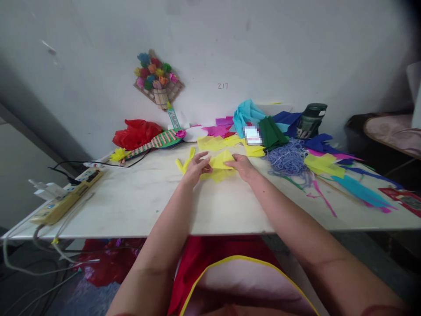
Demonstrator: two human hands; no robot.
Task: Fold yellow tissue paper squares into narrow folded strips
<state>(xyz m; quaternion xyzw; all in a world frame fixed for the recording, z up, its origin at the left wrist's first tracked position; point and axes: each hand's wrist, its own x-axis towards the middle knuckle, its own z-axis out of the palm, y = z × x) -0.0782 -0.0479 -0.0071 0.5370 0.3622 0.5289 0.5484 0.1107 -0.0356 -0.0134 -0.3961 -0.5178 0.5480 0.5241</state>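
A sheet of yellow tissue paper (221, 161) lies on the white table (138, 206), part of it raised between my hands. My left hand (196, 167) pinches its left edge, fingers closed on the paper. My right hand (242, 166) grips its right edge with the fingers curled over it. Folded yellow strips (184, 163) lie just left of my left hand. More yellow sheets (213, 143) sit behind the held one.
Piles of coloured tissue paper (266, 127), a tangle of purple yarn (288, 159) and cut strips (355, 186) fill the right side. A dark green flask (309, 120), a red bag (135, 132), a paper-flower craft (158, 79) and a power strip (67, 197) with cables stand around.
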